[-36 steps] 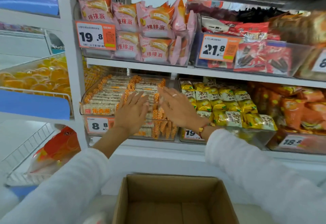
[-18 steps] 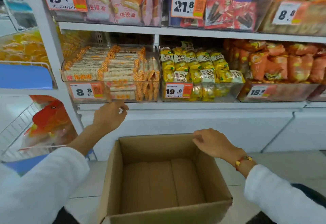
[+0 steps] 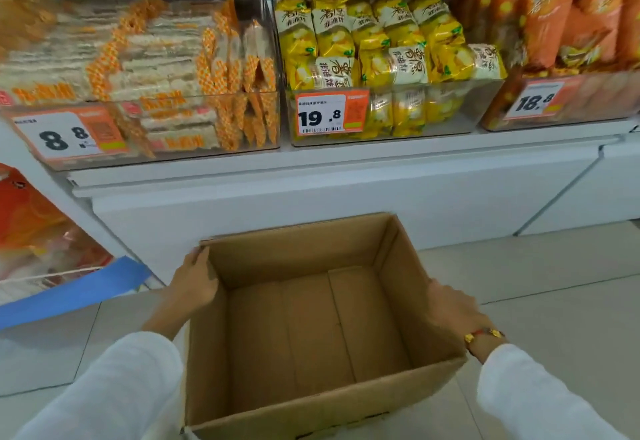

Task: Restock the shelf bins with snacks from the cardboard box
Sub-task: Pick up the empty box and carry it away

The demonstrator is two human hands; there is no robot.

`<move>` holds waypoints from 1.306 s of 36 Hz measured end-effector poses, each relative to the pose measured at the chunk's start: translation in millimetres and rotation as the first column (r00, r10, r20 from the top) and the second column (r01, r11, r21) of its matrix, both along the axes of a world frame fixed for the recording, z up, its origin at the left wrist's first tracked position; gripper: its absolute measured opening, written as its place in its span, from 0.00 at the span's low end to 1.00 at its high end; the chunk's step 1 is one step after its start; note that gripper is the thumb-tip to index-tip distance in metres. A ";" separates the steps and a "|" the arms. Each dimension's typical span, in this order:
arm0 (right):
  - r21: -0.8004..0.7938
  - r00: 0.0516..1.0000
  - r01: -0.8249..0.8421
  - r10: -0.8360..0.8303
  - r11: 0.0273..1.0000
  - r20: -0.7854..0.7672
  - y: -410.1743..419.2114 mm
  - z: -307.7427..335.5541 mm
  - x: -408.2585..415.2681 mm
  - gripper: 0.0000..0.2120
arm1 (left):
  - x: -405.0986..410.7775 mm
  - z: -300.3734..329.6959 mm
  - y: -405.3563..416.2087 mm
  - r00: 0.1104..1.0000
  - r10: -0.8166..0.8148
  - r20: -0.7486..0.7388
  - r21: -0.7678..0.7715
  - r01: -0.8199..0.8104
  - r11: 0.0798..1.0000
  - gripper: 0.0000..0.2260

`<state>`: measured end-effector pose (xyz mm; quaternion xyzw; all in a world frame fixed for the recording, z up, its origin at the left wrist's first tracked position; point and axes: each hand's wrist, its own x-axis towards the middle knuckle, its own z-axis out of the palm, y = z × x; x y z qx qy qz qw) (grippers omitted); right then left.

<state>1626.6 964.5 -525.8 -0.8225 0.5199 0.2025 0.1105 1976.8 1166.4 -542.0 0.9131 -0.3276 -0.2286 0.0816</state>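
On the pale tiled floor, just in front of the white shelf base, we are looking down into an open brown cardboard box [image 3: 311, 328]. It is showing us only its bare bottom panels; no snack packets are lying inside.

We are holding this box with both hands. Our left hand [image 3: 194, 282] is lying against the outside of the box's left wall near its far corner, fingers together and fairly straight, fingertips reaching the rim. Our right hand [image 3: 450, 304] is pressing against the outside of the box's right wall, and we cannot tell how its fingers are lying, since the wall is hiding them. A red and gold bracelet [image 3: 483, 334] is circling that wrist.

Above and beyond the box, three clear plastic bins are sitting side by side on the shelf. The bin up and to the left of the box [image 3: 194, 148], tagged 8.8, is looking packed with pale bars in orange-checked wrappers [image 3: 166, 65]. The bin straight above the box [image 3: 433, 124], tagged 19.8, is holding yellow packets [image 3: 374, 48] heaped past its front wall. The bin up and to the right [image 3: 588, 93], tagged 18.8, is holding orange packets [image 3: 547, 13].

We are judging the restocking as essentially done here: the box is emptied and the bins in view are full. What seems left is taking the box away.
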 end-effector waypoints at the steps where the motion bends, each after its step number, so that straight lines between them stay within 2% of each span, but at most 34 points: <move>1: -0.025 1.000 -0.003 0.004 1.000 0.021 -1.1 -2.8 -2.1 0.13 | 0.0 -4.7 -1.4 0.999 -0.011 0.034 -0.033 0.012 0.999 0.28; 5: -0.041 0.982 0.033 -0.025 0.999 0.189 -11.1 -5.5 -16.4 0.17 | 1.4 -13.1 -7.0 0.994 0.004 0.106 -0.102 0.007 0.995 0.27; 8: -0.056 0.915 0.097 -0.067 0.994 0.398 -17.2 -8.6 -36.0 0.19 | -6.4 -15.4 -7.5 0.983 0.036 0.182 -0.143 -0.010 0.990 0.26; 10: -0.109 0.875 0.156 -0.086 0.982 0.477 -22.5 -11.9 -48.7 0.17 | -13.1 -17.4 -6.6 0.972 0.079 0.222 -0.177 -0.040 0.983 0.24; 14: -0.204 0.853 0.290 -0.156 0.935 0.498 -37.9 -13.2 -69.2 0.15 | -39.3 -24.1 -5.6 0.973 0.049 0.224 -0.221 0.002 0.975 0.22; 16: -0.194 0.839 0.369 -0.236 0.909 0.490 -43.4 -11.5 -81.5 0.20 | -60.3 -24.5 -10.1 0.980 0.022 0.198 -0.219 0.022 0.976 0.28; 18: -0.131 0.848 0.417 -0.333 0.899 0.412 -42.4 -9.9 -95.1 0.28 | -83.3 -20.8 -18.8 0.985 0.012 0.171 -0.207 0.024 0.978 0.32; 20: -0.024 0.826 0.473 -0.434 0.881 0.360 -32.6 -8.9 -108.6 0.35 | -104.4 -14.3 -30.5 0.990 0.005 0.142 -0.185 0.021 0.982 0.30; 23: 0.057 0.739 0.563 -0.533 0.824 0.411 -5.1 -10.5 -129.5 0.40 | -133.5 -8.8 -49.2 0.993 -0.032 0.116 -0.126 0.046 0.991 0.28; 25: 0.045 0.696 0.615 -0.569 0.787 0.437 19.5 -16.9 -144.7 0.43 | -153.4 -6.3 -58.6 0.992 -0.070 0.103 -0.100 0.081 0.992 0.26; 27: 0.049 0.609 0.686 -0.609 0.726 0.508 44.0 -25.4 -159.5 0.46 | -171.7 -2.0 -66.2 0.988 -0.111 0.107 -0.082 0.120 0.989 0.24; 29: 0.183 0.471 0.720 -0.666 0.669 0.578 62.7 -33.6 -171.6 0.48 | -186.5 4.6 -72.1 0.981 -0.144 0.131 -0.062 0.153 0.986 0.23; 31: 0.332 0.410 0.689 -0.724 0.644 0.554 76.0 -36.8 -180.2 0.49 | -197.2 8.5 -77.9 0.965 -0.212 0.153 -0.042 0.221 0.974 0.22; 33: 0.374 0.406 0.678 -0.746 0.633 0.527 82.8 -37.2 -188.5 0.49 | -203.7 5.5 -84.0 0.942 -0.301 0.146 0.017 0.302 0.953 0.23; 36: 0.358 0.422 0.671 -0.731 0.650 0.536 85.7 -33.5 -201.3 0.48 | -211.1 -3.9 -93.1 0.926 -0.372 0.054 0.038 0.371 0.928 0.24; 38: 0.358 0.452 0.657 -0.727 0.664 0.517 84.4 -27.9 -210.0 0.47 | -215.5 -7.8 -97.6 0.890 -0.447 0.095 0.088 0.440 0.894 0.21; 41: 0.336 0.478 0.657 -0.718 0.675 0.506 75.4 -21.5 -226.3 0.47 | -224.1 -1.4 -107.6 0.784 -0.603 0.147 0.176 0.579 0.796 0.15; 44: 0.242 0.513 0.687 -0.693 0.685 0.507 67.7 -19.3 -243.1 0.43 | -238.6 5.7 -121.8 0.703 -0.703 0.110 0.252 0.665 0.703 0.19; 47: 0.127 0.566 0.695 -0.648 0.707 0.511 58.8 -17.5 -251.4 0.35 | -258.8 0.6 -128.2 0.684 -0.715 0.146 0.206 0.686 0.698 0.16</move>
